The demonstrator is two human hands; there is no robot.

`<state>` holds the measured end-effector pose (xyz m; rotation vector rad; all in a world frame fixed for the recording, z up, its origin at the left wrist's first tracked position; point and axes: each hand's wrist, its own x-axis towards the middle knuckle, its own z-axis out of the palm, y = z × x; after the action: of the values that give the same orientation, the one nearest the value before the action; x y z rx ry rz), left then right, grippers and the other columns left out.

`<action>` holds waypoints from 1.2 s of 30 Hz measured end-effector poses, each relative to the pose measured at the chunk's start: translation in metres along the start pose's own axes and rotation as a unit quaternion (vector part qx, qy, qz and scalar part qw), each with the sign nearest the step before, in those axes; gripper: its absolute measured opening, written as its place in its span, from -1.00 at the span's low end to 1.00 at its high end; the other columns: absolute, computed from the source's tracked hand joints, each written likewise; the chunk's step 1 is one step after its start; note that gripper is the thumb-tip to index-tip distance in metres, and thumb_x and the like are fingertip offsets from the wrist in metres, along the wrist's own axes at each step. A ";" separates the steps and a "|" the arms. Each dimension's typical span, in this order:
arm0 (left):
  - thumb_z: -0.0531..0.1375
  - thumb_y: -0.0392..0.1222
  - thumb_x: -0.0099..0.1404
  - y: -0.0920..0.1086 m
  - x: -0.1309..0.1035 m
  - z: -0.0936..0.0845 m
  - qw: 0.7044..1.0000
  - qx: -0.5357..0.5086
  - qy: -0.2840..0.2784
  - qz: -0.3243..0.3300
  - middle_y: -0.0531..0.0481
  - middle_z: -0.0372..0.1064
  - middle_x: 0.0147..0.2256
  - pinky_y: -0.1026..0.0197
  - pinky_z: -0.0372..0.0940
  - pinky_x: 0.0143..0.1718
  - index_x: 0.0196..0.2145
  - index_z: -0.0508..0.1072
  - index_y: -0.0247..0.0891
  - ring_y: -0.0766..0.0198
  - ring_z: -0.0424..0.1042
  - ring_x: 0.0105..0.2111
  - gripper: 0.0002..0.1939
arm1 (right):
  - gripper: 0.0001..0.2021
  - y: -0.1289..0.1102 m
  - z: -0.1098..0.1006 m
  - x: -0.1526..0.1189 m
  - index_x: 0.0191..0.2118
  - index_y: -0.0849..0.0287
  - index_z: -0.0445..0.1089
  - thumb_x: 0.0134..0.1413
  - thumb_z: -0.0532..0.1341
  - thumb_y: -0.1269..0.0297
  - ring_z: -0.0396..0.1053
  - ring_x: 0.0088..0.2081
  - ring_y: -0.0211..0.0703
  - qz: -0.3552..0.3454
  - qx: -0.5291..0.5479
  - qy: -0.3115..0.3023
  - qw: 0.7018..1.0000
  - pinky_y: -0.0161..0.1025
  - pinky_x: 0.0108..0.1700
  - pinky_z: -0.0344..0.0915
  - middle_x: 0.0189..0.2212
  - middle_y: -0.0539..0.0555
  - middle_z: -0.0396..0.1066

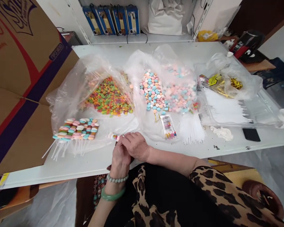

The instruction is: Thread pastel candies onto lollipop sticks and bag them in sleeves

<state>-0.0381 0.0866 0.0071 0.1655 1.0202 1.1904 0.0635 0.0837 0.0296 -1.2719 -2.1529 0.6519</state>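
Observation:
My left hand (121, 155) and my right hand (137, 145) are pressed together at the table's front edge, fingers closed. Out of their far left side pokes the end of a small clear candy packet (114, 136) with coloured bits; the rest is hidden by my fingers. Left of my hands lies a stack of candy skewers (78, 129), pastel sweets on white sticks. A flat printed wrapper (168, 127) rests to the right, beside a bundle of white sticks (192, 128). Beyond are ring gummies (110, 97) and pastel round candies (153, 90) in open plastic bags.
A large cardboard box (26, 82) walls off the left side. On the right, a clear tray (262, 116) holds white sticks and a bag of gold ties (236, 83). A black flat object (251, 134) and crumpled tissue (222, 133) lie near the front edge.

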 end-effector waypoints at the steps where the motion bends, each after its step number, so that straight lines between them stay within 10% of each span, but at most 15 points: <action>1: 0.10 -0.18 0.34 0.000 -0.002 0.004 1.000 -0.014 0.000 -0.028 -0.03 0.44 -0.42 0.33 0.38 -0.26 -0.40 0.48 -0.27 0.35 0.42 -0.38 -0.77 | -0.80 0.005 -0.001 0.003 -0.24 0.22 0.40 0.26 0.04 0.34 0.30 -0.18 -0.04 0.055 0.079 -0.020 0.995 -0.09 -0.12 0.21 -0.29 0.19 0.40; 9: 0.41 -0.14 0.00 0.011 -0.018 -0.006 0.985 0.138 -0.096 0.040 -0.14 0.33 0.10 0.15 0.33 -0.05 -0.44 0.53 -0.31 0.08 0.36 0.01 -0.78 | -0.71 0.031 -0.010 -0.003 -0.46 0.17 0.27 0.24 0.02 0.17 0.10 -0.61 -0.32 0.264 0.539 -0.202 0.774 -0.28 -0.42 0.25 -0.65 -0.10 0.11; 18: 0.26 0.15 0.12 -0.005 -0.017 0.000 0.952 0.249 -0.163 -0.066 0.05 0.29 -0.59 0.24 0.19 -0.61 -0.50 0.37 -0.28 0.35 0.24 -0.68 -0.59 | -0.72 0.028 -0.014 0.014 -0.29 0.15 0.31 -0.20 0.30 0.24 0.24 -0.59 -0.33 0.339 0.597 -0.027 0.727 -0.38 -0.57 0.15 -0.44 -0.04 0.44; 21: 0.23 0.11 0.17 -0.016 -0.013 -0.002 0.909 0.394 -0.060 0.120 0.02 0.34 -0.54 0.24 0.22 -0.54 -0.43 0.42 -0.25 0.32 0.28 -0.61 -0.67 | -0.71 0.026 -0.004 0.023 -0.35 0.15 0.25 -0.28 0.30 0.26 0.31 -0.54 -0.28 0.371 0.600 0.116 0.699 -0.35 -0.49 0.23 -0.54 -0.05 0.41; 23: 0.23 0.01 0.18 -0.018 -0.011 -0.009 0.838 0.474 -0.007 0.272 -0.08 0.44 -0.40 0.19 0.31 -0.32 -0.37 0.48 -0.24 0.22 0.40 -0.40 -0.75 | -0.70 0.027 -0.003 0.023 -0.34 0.14 0.23 -0.24 0.30 0.22 0.35 -0.48 -0.25 0.351 0.583 0.148 0.718 -0.30 -0.38 0.28 -0.53 -0.06 0.41; 26: 0.20 -0.05 0.22 -0.013 -0.009 -0.021 0.786 0.508 0.057 0.347 -0.11 0.47 -0.34 0.17 0.29 -0.20 -0.33 0.50 -0.23 0.19 0.41 -0.31 -0.80 | -0.75 0.040 -0.020 0.016 -0.32 0.14 0.27 -0.04 0.20 0.07 0.35 -0.43 -0.21 0.307 0.463 0.086 0.827 -0.23 -0.29 0.28 -0.45 0.00 0.41; 29: 0.20 -0.05 0.20 -0.002 -0.006 -0.028 0.851 0.429 0.123 0.276 0.04 0.34 -0.53 0.29 0.20 -0.47 -0.43 0.45 -0.23 0.33 0.27 -0.53 -0.80 | -0.72 0.070 -0.047 0.009 -0.23 0.14 0.34 0.12 0.09 0.03 0.34 -0.26 -0.11 0.309 0.129 0.141 0.932 -0.17 -0.17 0.23 -0.25 0.11 0.40; 32: 0.25 -0.06 0.09 0.006 -0.004 -0.025 0.936 0.281 0.130 0.169 0.16 0.15 -0.64 0.37 -0.06 -0.66 -0.53 0.36 -0.26 0.47 0.04 -0.67 -0.77 | -0.71 0.106 -0.061 0.008 -0.23 0.19 0.37 0.15 0.08 0.07 0.28 -0.13 0.01 0.355 -0.118 0.154 0.914 -0.11 -0.10 0.15 -0.13 0.24 0.34; 36: 0.30 -0.10 -0.02 0.013 -0.006 -0.017 0.971 0.188 0.109 0.101 0.18 0.13 -0.67 0.42 -0.17 -0.70 -0.54 0.34 -0.29 0.54 -0.04 -0.71 -0.76 | -0.79 0.134 -0.062 0.009 -0.42 0.16 0.35 0.12 0.05 0.21 0.27 -0.27 -0.07 0.398 -0.133 0.109 0.901 -0.18 -0.23 0.13 -0.29 0.16 0.37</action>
<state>-0.0595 0.0802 0.0081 0.4535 1.4461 1.2066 0.1848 0.1577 -0.0099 -2.2892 -1.5171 0.4820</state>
